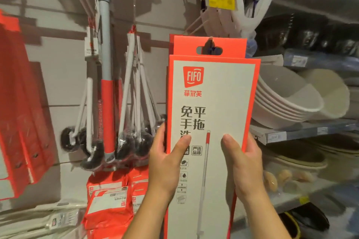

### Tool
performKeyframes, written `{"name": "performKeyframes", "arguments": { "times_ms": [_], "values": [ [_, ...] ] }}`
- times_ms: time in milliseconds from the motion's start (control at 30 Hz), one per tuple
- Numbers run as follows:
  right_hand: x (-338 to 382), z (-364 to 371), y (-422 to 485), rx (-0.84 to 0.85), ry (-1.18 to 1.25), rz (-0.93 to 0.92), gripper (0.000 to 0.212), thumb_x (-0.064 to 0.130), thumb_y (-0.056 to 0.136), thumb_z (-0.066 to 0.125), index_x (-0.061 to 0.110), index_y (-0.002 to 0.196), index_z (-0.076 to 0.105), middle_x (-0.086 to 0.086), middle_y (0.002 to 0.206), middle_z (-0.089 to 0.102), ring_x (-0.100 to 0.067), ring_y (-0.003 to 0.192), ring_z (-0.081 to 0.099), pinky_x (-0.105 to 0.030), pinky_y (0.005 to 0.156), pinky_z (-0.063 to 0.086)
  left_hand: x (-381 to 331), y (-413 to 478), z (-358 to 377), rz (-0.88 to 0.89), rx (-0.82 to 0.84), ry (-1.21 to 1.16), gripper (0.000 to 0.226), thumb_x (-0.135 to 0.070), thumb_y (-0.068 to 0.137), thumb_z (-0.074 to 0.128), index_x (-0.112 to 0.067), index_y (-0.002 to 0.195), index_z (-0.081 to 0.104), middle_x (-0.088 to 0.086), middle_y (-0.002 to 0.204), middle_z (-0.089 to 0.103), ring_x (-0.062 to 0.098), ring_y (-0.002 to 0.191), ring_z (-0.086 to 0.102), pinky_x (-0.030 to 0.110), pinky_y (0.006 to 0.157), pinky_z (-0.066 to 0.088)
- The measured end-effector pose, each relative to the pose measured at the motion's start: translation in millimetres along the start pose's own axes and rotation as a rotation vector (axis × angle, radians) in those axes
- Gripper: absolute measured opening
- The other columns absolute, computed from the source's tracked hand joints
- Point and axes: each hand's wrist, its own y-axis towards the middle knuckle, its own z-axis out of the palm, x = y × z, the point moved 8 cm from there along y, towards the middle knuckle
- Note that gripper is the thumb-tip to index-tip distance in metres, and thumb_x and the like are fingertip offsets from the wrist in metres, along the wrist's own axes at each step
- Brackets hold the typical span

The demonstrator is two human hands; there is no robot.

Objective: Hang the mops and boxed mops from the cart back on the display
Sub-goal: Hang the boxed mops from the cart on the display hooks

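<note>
Both hands, left hand and right hand, are gripping the boxed mop upright, fingers wrapping its edges, thumbs pressing the front.

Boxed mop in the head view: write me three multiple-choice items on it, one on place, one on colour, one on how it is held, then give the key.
1. Where do the stacked basins sit relative to the boxed mop?
A. to its left
B. to its right, on a shelf
C. on top of it

2. What colour is the box's border?
A. blue
B. orange-red
C. green

3. How is the box held?
A. by one hand alone
B. it hangs free, untouched
C. by both hands, thumbs on its front

Key:
1 B, the basins lie on the shelf right of the box.
2 B, an orange-red edge frames the white front.
3 C, the left hand and right hand grip its sides.
</note>
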Motion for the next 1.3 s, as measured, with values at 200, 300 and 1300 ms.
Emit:
{"name": "performKeyframes", "arguments": {
  "times_ms": [200, 300, 1300],
  "values": [
    [-27.0, -18.2, 80.8, 0.043, 0.147, 0.014, 0.049, 0.035, 0.070, 0.071, 0.023, 0.116, 0.060, 0.004, 0.107, 0.073, -0.017, 0.098, 0.070, -0.023, 0.072, 0.057, 20.8, 65.5, 40.4, 0.055, -0.046, 0.023, 0.074, -0.048, 0.060, 0.071, -0.022, 0.128, 0.056, -0.005, 0.107, 0.073, 0.014, 0.096, 0.071, 0.029, 0.077, 0.057],
    [-33.6, -25.9, 125.7, 0.093, 0.180, 0.006, 0.052, 0.034, 0.071, 0.076, 0.021, 0.119, 0.059, 0.002, 0.107, 0.073, -0.018, 0.097, 0.071, -0.026, 0.072, 0.058, 31.0, 100.7, 61.1, 0.084, -0.088, 0.046, 0.081, -0.051, 0.058, 0.071, -0.023, 0.132, 0.053, -0.004, 0.110, 0.072, 0.016, 0.100, 0.070, 0.045, 0.089, 0.055],
    [-94.1, 23.4, 303.6, 0.283, 0.387, 0.027, 0.025, 0.016, 0.088, 0.063, 0.015, 0.113, 0.064, 0.000, 0.105, 0.073, -0.018, 0.099, 0.070, -0.026, 0.077, 0.056, 40.5, 243.4, 73.1, 0.278, -0.280, 0.214, 0.043, -0.040, 0.077, 0.067, -0.024, 0.117, 0.063, -0.008, 0.108, 0.073, 0.009, 0.101, 0.068, 0.034, 0.088, 0.053]
  ]
}}
